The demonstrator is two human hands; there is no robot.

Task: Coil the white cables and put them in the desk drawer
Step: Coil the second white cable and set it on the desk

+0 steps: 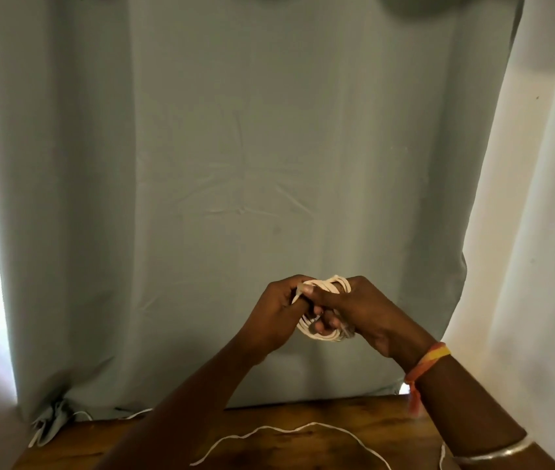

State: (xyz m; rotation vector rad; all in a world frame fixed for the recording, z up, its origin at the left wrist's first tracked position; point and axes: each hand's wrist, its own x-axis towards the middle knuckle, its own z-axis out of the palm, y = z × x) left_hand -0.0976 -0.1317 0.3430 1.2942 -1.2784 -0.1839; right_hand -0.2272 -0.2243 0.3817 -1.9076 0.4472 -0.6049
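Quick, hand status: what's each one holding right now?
Left hand: closed, pinching the end of the coiled white cable.
Right hand: closed, holding the same coil.

The curtain (235,147) is hanging as matt grey-green cloth, creasing finely across its middle. Beside it on the right, a paler drape (540,232) is showing as smooth, matt white cloth. The desk (354,415) is showing brown wood with darker grain and is catching a faint sheen. The coil (328,285) is looking like smooth white plastic-sheathed cable, slightly glossy; the loose cable (313,424) on the desk is looking the same. A band (430,357) of orange and yellow thread is looking matt and is fraying at its tail. A bangle (496,453) is gleaming like polished silver metal.
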